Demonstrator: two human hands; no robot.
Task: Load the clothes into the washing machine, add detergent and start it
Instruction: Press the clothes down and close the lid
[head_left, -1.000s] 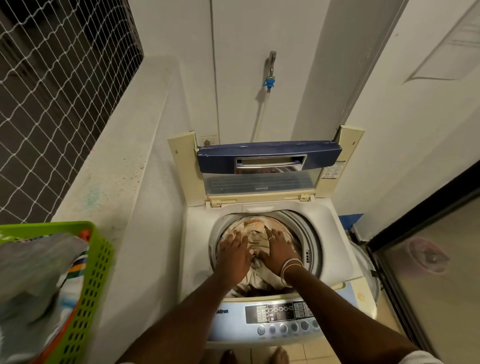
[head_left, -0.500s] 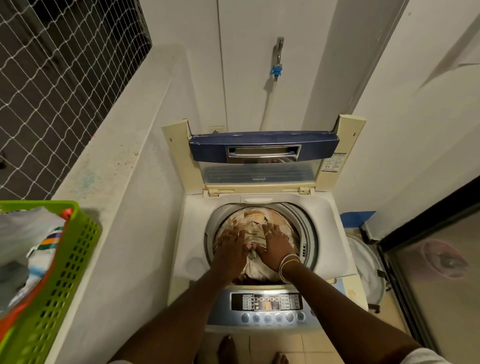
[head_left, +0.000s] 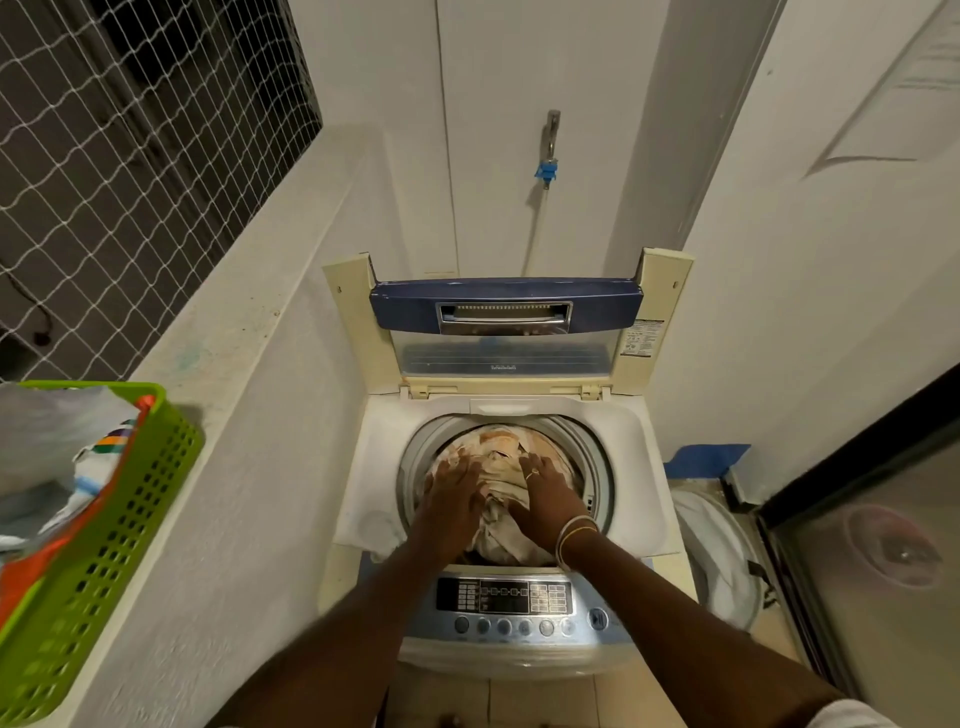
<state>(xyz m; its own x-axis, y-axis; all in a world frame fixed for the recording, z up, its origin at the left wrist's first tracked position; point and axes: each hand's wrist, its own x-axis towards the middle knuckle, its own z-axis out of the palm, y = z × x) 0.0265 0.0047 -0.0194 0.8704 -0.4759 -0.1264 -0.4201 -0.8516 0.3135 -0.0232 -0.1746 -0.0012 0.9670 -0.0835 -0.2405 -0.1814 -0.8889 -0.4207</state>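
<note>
Since half a second ago, little change: both hands stay pressed on the load, with slightly more crumpled cloth showing between them.

Clothes (head_left: 501, 467): a beige and tan patterned bundle inside the drum, heaped close to its rim.
Left hand (head_left: 453, 488): palm down on the left side of the bundle, fingers straight and spread, gripping nothing; slightly blurred.
Right hand (head_left: 545, 491): palm down on the right side, fingers extended flat on the cloth, not curled round it. It wears a ring (head_left: 533, 473), with bangles (head_left: 574, 530) at the wrist.

Washing machine (head_left: 374, 467): top-loader, its lid (head_left: 506, 306) folded upright at the back. The control panel (head_left: 504, 595) sits at the near edge, with a row of round buttons below the display. Both forearms cross above it.

To the left, a green basket (head_left: 104, 545) stands on a white ledge (head_left: 234, 364), holding more laundry (head_left: 47, 441), striped and orange pieces among it. Netting (head_left: 104, 156) covers the opening above the ledge.
On the back wall, a tap (head_left: 550, 135) with a hose (head_left: 535, 228) running down behind the lid.
To the right, a glass door (head_left: 883, 571). A white object (head_left: 722, 561) lies between it and the machine; I cannot tell what it is.
</note>
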